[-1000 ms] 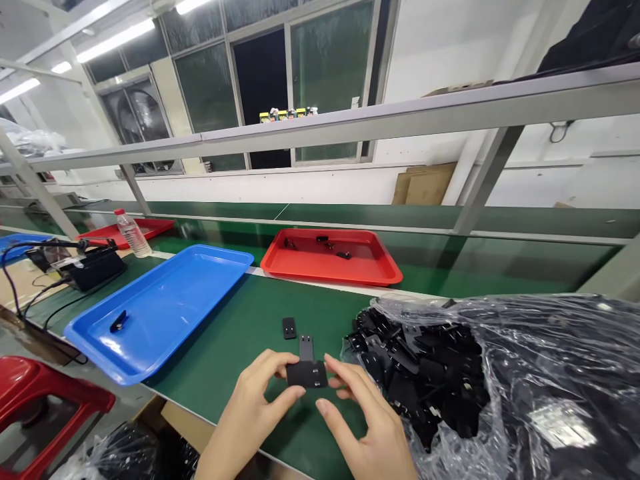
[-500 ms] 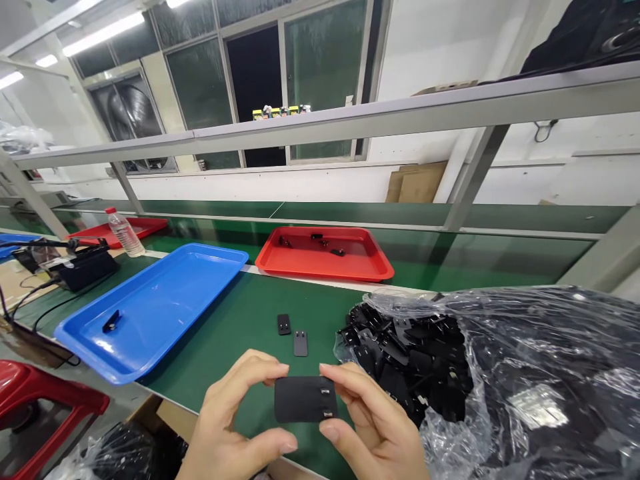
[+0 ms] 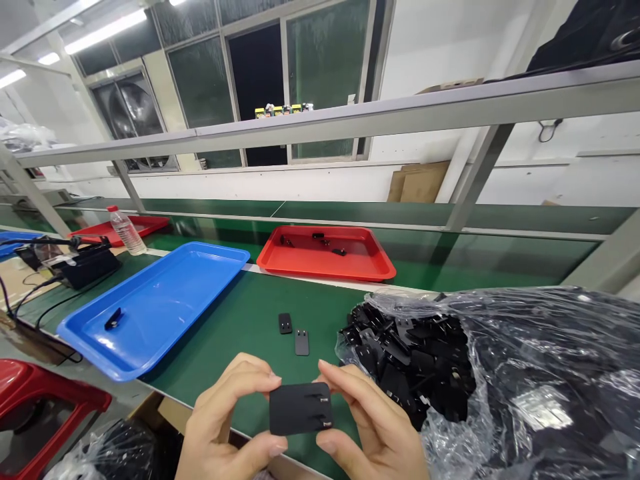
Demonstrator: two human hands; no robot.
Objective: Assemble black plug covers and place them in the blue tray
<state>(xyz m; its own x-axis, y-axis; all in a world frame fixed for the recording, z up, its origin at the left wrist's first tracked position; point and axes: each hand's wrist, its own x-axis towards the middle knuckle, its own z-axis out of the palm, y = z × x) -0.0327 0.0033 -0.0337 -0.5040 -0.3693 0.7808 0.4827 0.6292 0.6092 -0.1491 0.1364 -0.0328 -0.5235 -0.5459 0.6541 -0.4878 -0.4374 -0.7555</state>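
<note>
Black plate (image 3: pixel 299 409), prongs facing up, pinched at its ends between left hand (image 3: pixel 225 427) and right hand (image 3: pixel 373 433), above the bench edge (image 3: pixel 220 400). Held flat, seemingly for inspection. Bag (image 3: pixel 500 373) of like parts lies just right.

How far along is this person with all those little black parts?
Early days, it seems. Done so far: one black piece lies in the blue tray, a few in the red tray, and two small parts sit on the green belt. In hand: the left hand and right hand hold one black plug plate. Left: the plastic bag is piled with them.
</note>
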